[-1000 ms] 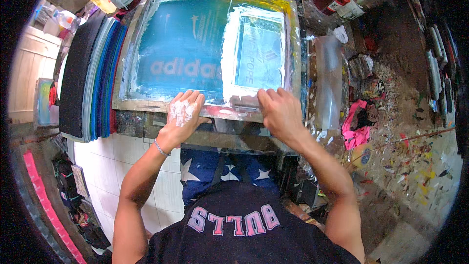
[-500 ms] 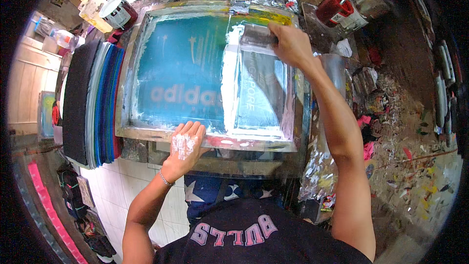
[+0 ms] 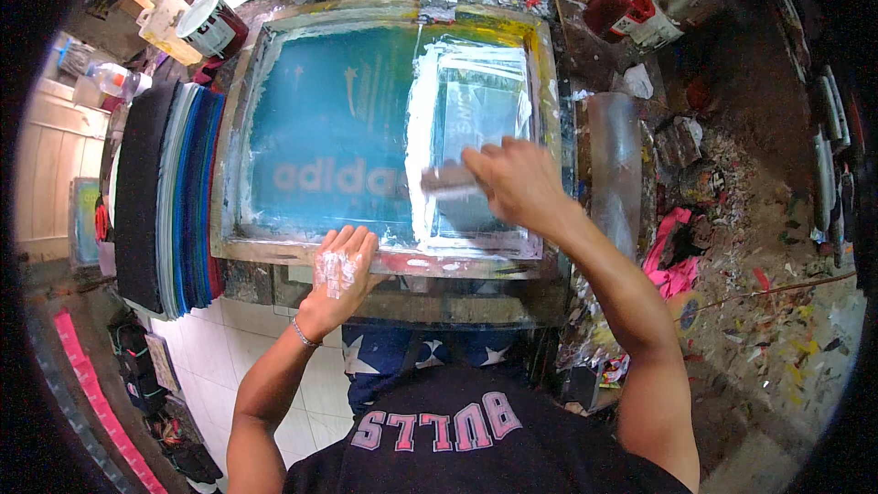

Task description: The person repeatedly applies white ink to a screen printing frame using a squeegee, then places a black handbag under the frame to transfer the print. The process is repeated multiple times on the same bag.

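A wood-edged printing screen [image 3: 265, 251] with blue-green mesh lies flat before me. Pale lettering and figures show through its left part. My right hand [image 3: 517, 181] grips a squeegee [image 3: 448, 181], its blade across the right part of the mesh, slightly blurred by motion. White ink [image 3: 420, 110] is smeared thickly along the left side of that part and thinly around its borders. My left hand [image 3: 340, 265], marked with white ink, curls its fingers over the screen's near edge; its thumb side reaches below the rim.
Left of the screen stands a thick stack of dark, white and blue sheets [image 3: 174, 201]. Paint tubs stand at the far left [image 3: 212, 26] and far right [image 3: 631, 14]. A clear cylinder [image 3: 615, 165] lies along the right side, beside pink scraps [image 3: 666, 261] and paint-spattered litter.
My right hand has drawn the squeegee from the screen's far end toward me, past the middle of the right part. The left hand keeps its place on the near edge.
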Tool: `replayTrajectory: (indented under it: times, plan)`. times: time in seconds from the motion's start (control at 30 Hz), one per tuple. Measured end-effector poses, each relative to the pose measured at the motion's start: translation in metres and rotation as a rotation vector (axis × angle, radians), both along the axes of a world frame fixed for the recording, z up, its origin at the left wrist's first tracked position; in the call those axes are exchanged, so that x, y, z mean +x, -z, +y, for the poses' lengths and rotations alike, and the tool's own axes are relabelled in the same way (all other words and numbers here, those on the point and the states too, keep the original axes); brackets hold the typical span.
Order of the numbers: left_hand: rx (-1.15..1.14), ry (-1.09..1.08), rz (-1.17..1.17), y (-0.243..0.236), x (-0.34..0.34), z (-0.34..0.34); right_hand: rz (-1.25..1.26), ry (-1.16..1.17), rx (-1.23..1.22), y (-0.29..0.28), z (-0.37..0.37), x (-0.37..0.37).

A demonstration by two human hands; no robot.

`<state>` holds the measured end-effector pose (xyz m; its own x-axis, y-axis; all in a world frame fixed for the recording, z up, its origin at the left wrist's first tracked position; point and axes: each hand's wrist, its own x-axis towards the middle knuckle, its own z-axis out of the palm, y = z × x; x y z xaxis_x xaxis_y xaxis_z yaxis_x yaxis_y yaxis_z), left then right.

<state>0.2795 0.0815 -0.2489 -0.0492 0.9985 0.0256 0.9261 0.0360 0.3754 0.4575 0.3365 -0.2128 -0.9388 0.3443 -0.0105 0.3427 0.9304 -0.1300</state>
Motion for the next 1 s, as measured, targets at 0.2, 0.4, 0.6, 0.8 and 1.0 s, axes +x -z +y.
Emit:
replayTrajectory:
  times: [0.2,0.4,0.6,0.8,1.0]
  plan:
    - [0.022,-0.002,0.003,0.008,-0.001,-0.001,0.130,0.002,-0.086,0.003,0.041,-0.010]
    - [-0.008,-0.024,-0.007,0.007,-0.001,-0.002,0.174,0.190,0.176,-0.003,0.164,-0.093]
    - [-0.047,-0.044,-0.036,0.002,0.000,0.001,0.065,0.127,0.057,0.007,0.165,-0.100]
    - [-0.007,-0.023,-0.017,0.004,0.000,-0.002,0.019,-0.148,-0.085,0.004,0.053,-0.055]
    - [0.036,-0.036,-0.005,0.007,0.002,-0.004,0.079,-0.250,-0.080,0.003,-0.025,0.015]
